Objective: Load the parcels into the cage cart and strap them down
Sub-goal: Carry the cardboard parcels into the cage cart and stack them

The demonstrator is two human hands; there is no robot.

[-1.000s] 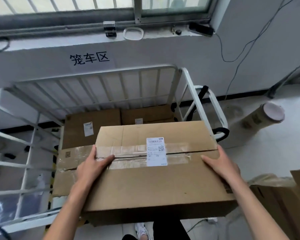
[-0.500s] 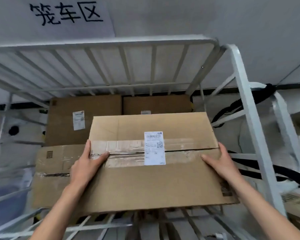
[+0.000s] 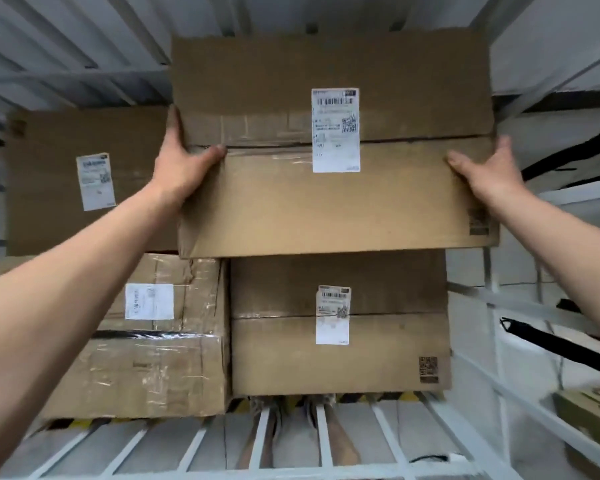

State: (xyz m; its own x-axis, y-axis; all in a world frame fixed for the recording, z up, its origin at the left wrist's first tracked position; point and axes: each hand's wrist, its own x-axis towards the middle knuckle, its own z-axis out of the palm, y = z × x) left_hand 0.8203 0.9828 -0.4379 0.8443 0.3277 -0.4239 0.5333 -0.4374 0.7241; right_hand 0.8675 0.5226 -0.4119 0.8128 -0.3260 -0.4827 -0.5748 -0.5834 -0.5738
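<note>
The left grip [image 3: 182,164] holds the left edge of a parcel [image 3: 326,209], thumb pressed flat on the top face at the taped seam, fingers curled round the side and mostly hidden. The right grip [image 3: 487,168] holds the opposite edge the same way, thumb on top and fingers wrapped over the right side. The parcel is a wide, flat brown carton held level between both outstretched arms, inside the cart [image 3: 260,441], at its far right. A white label [image 3: 335,129] sits across its centre seam. Its near edge overlaps the far edge of a second carton [image 3: 336,355] that lies lower in the cart; whether the parcel rests on anything cannot be told. That second carton carries its own label and a printed code at its near right corner. Just beside it on the left, touching, lies a taped carton [image 3: 153,362], shiny with clear tape and with a dark band across its top. Behind that one, left of the parcel, a fourth carton [image 3: 49,188] bears a blurred white label. White bars of the cart run along the near edge, the back and both sides. A black strap [image 3: 568,348] hangs across the right side bars.
</note>
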